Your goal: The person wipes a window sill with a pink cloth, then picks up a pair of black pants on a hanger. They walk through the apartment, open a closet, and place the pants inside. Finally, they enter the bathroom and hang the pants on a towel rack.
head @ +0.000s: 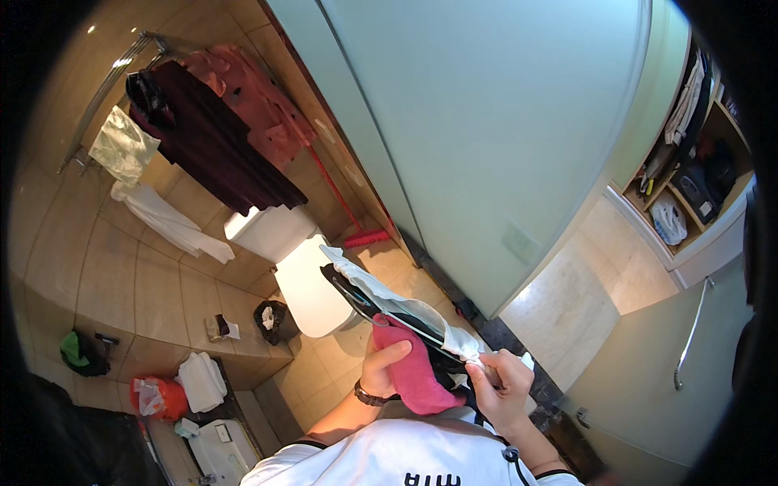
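My left hand (383, 367), with a dark bracelet or watch at the wrist, grips a pink cloth (419, 379) and the hangers beside it. My right hand (501, 386) pinches the edge of a white garment (407, 304) between thumb and fingers. That garment hangs over a clothes hanger, whose pale end sticks out at the far side. Black fabric (340, 279) lies along the hanger under the white garment, with a thin metal hook or wire across it. The lower parts of the bundle are hidden by my hands and the pink cloth.
A white toilet (313, 291) stands ahead, with a bin (276, 322) beside it. Dark maroon clothing (213, 133) hangs from a wall rack (109, 91). A red broom (364, 237) leans near the frosted glass panel (486, 133). At lower left is a sink (225, 452); at right, a glass door (656, 364).
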`<control>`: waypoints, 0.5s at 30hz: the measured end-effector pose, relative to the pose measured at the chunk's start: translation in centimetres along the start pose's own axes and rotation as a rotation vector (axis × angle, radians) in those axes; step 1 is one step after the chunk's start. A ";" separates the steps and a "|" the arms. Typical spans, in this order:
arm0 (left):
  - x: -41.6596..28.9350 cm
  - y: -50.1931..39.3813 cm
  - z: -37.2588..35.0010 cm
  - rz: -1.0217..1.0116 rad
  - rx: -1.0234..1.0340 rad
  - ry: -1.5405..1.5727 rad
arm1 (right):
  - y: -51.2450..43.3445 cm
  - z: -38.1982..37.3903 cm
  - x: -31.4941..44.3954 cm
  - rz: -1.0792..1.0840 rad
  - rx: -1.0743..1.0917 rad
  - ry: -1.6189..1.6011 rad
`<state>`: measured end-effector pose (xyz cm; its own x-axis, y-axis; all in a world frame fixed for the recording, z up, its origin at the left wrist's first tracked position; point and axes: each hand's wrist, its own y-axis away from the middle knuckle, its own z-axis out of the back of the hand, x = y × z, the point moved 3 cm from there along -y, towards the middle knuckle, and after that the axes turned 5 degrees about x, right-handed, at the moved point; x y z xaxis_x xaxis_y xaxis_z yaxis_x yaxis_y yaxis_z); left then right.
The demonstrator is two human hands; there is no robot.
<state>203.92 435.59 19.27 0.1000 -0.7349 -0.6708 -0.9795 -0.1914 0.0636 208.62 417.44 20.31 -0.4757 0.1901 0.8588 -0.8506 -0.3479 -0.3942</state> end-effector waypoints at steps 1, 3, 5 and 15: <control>0.1 -0.1 -0.2 -0.009 0.002 -0.011 | 0.1 0.0 0.0 -0.014 0.010 0.007; 0.3 0.0 -0.5 -0.015 -0.008 -0.022 | 0.1 0.2 0.4 0.000 0.040 0.030; 0.5 0.1 -0.6 -0.019 -0.006 -0.050 | 0.0 0.2 0.4 0.029 0.054 0.052; 2.2 0.4 -1.9 0.033 0.149 -0.343 | 1.8 2.4 -0.1 -0.057 -0.043 0.036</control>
<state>204.09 432.65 19.20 0.0278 -0.4737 -0.8802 -0.9984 -0.0556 -0.0016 207.66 414.61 20.26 -0.4335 0.2421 0.8681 -0.8849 -0.2964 -0.3592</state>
